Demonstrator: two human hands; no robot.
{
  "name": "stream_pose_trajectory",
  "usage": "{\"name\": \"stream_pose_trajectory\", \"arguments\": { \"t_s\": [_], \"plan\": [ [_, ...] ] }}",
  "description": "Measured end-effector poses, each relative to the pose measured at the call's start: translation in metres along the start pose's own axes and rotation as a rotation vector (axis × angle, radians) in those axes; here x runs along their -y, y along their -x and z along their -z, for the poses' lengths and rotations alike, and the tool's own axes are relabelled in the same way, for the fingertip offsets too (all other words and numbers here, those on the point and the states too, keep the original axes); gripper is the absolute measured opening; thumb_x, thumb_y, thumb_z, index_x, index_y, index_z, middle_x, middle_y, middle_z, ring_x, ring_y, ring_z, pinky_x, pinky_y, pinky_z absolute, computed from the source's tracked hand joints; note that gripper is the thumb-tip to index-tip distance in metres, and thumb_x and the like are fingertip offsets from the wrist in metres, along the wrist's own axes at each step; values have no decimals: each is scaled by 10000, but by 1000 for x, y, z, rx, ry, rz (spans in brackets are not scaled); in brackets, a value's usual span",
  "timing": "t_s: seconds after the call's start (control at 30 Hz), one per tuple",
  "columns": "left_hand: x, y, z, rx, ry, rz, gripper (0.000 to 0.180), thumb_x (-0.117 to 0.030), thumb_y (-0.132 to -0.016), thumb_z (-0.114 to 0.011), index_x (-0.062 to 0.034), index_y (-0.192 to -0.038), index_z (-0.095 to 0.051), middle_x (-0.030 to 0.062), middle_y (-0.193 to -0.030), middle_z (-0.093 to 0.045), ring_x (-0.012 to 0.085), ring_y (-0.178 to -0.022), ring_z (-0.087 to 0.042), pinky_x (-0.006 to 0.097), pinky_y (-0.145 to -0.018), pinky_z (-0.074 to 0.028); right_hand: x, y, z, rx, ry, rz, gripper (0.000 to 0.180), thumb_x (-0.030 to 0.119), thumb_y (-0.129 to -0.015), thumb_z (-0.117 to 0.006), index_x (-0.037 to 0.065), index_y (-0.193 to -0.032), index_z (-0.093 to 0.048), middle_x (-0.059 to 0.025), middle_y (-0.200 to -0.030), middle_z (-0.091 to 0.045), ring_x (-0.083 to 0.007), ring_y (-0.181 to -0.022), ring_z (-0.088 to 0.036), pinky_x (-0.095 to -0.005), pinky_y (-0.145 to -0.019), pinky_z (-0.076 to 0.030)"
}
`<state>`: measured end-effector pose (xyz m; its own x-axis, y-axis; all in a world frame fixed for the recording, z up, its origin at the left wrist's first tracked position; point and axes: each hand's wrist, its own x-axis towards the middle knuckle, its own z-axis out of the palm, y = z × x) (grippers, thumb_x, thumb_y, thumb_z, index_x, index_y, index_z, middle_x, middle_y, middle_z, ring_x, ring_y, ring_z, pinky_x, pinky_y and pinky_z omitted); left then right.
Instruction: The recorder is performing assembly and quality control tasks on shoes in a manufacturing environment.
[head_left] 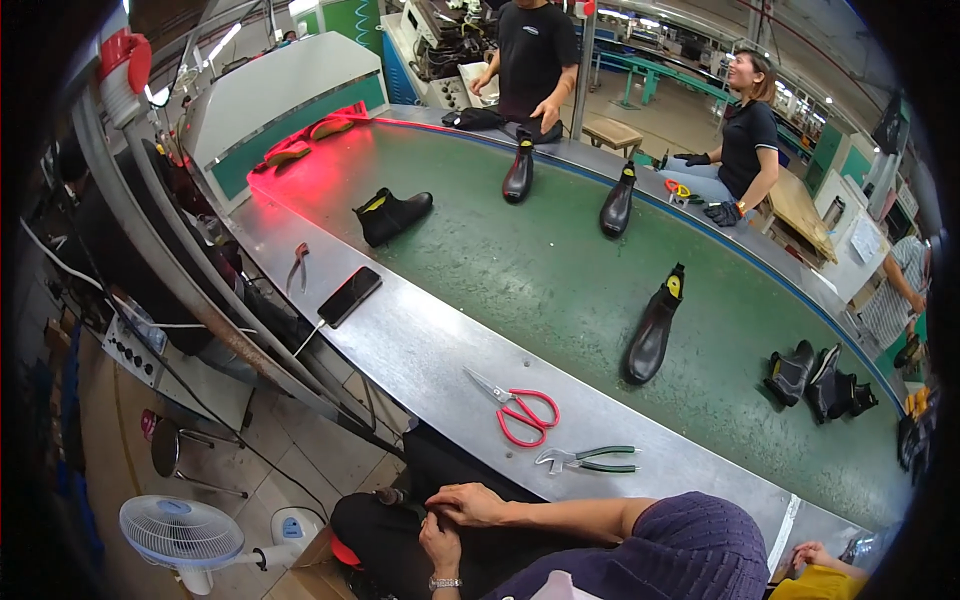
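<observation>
Hands idle in the lap: right hand (466, 503) rests over left hand (440, 545), fingers curled, gripping nothing visible. Pliers (588, 460) and red scissors (520, 408) lie untouched on the steel ledge (420, 340). Nearest black boot (655, 328) stands beyond on the green belt (560, 270), unhandled.

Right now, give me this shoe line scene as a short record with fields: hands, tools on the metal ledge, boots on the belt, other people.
hands: left hand and right hand together in the lap, below the ledge; anything held cannot be told
tools: red-handled scissors and green-handled pliers on the steel ledge, nearest the hands
also on ledge: black phone with a cable
belt: green conveyor belt carrying black ankle boots; nearest is an upright boot
others: one standing person, one seated person across the belt
</observation>
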<state>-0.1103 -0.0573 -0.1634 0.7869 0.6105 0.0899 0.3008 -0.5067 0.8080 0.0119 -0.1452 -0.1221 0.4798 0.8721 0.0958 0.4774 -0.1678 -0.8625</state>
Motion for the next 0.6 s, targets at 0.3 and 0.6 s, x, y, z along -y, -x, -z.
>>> {"name": "stream_pose_trajectory", "arguments": {
  "t_s": [0.3, 0.6],
  "plan": [
    [13, 1, -2, -9, -14, -18, 203, -116, -880, -540, 49, -984, -594, 259, -848, -615, 444, -812, -582, 479, -709, -459, 2, -1, -1, -26, -1, 0, 234, 177, -870, -607, 94, -1080, -668, -75, -945, -666, -273, -856, -661, -343, -731, -534],
    [9, -2, -2, -18, 16, -20, 238, -110, -885, -525, 37, -1057, -597, 267, -854, -613, 452, -809, -579, 484, -702, -454, -4, -2, -3, -17, -39, 3, 245, 186, -867, -587, 72, -1071, -663, -85, -952, -651, -299, -878, -648, -380, -750, -530]
  ]
}}
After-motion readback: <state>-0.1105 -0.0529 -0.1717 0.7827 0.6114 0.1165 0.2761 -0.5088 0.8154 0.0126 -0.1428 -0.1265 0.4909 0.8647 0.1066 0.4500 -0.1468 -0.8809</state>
